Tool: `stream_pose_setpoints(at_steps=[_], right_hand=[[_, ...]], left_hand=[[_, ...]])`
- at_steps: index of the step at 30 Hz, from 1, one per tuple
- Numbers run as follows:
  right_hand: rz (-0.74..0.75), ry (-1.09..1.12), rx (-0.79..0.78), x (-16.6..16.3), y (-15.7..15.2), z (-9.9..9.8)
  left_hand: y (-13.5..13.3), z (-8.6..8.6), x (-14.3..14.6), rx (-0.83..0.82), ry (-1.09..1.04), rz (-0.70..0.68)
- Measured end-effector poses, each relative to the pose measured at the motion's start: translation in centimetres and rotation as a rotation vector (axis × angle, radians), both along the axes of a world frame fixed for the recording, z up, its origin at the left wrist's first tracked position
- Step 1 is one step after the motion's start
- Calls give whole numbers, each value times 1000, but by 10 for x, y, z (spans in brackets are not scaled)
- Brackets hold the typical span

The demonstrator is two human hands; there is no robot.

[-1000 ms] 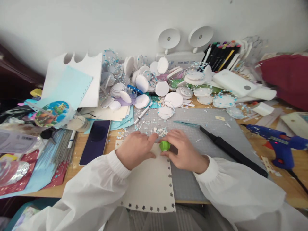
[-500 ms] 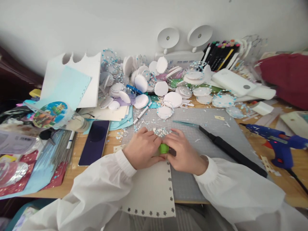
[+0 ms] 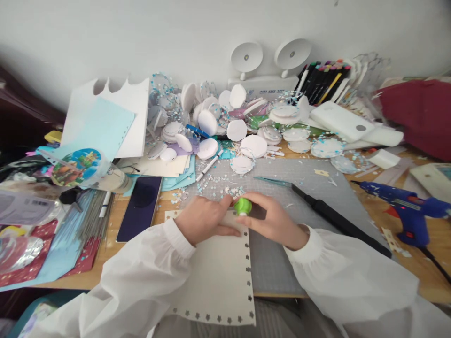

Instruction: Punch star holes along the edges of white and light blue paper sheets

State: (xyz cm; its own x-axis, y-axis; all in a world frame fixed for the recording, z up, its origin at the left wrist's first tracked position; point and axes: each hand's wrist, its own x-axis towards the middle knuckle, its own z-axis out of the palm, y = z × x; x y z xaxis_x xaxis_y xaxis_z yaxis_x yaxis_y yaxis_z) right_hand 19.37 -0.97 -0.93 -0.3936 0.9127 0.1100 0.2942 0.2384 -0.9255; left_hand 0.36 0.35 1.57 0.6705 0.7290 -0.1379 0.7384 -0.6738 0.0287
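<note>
A small green craft punch [image 3: 243, 206] is pinched between the thumb and fingers of my right hand [image 3: 275, 218], at the upper right corner of a cream paper sheet [image 3: 214, 277]. Flower-shaped holes run along the sheet's right and bottom edges. My left hand [image 3: 204, 218] holds the sheet near its top, thumb stretched across the paper and index finger reaching to the punch; its other fingers are partly hidden. Beyond my hands, tiny white and blue paper flowers [image 3: 229, 190] lie scattered on the grey cutting mat [image 3: 271, 277].
Right of the sheet lie tweezers [image 3: 273, 180], a long black-handled tool [image 3: 338, 218] and a blue glue gun [image 3: 405, 206]. A phone [image 3: 139, 209] and thin wires [image 3: 93, 218] are on the left. White discs [image 3: 253, 146] with beaded rings crowd the back, beside markers [image 3: 324, 82].
My right hand and the punch have shifted slightly up. My left hand has slid left and its thumb has straightened. The sheet has moved a little down and left.
</note>
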Motion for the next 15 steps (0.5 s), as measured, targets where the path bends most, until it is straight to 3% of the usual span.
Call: stream_pose_setpoints(at_steps=[5, 10, 15], right_hand=[[-148, 304, -272, 6, 6, 1], [-118, 477, -456, 5, 8, -4], [-122, 570, -528, 1, 9, -4]], left_hand=[[0, -8, -5, -24, -120, -13], [2, -19, -8, -46, -243, -75], [2, -31, -10, -107, -376, -91]])
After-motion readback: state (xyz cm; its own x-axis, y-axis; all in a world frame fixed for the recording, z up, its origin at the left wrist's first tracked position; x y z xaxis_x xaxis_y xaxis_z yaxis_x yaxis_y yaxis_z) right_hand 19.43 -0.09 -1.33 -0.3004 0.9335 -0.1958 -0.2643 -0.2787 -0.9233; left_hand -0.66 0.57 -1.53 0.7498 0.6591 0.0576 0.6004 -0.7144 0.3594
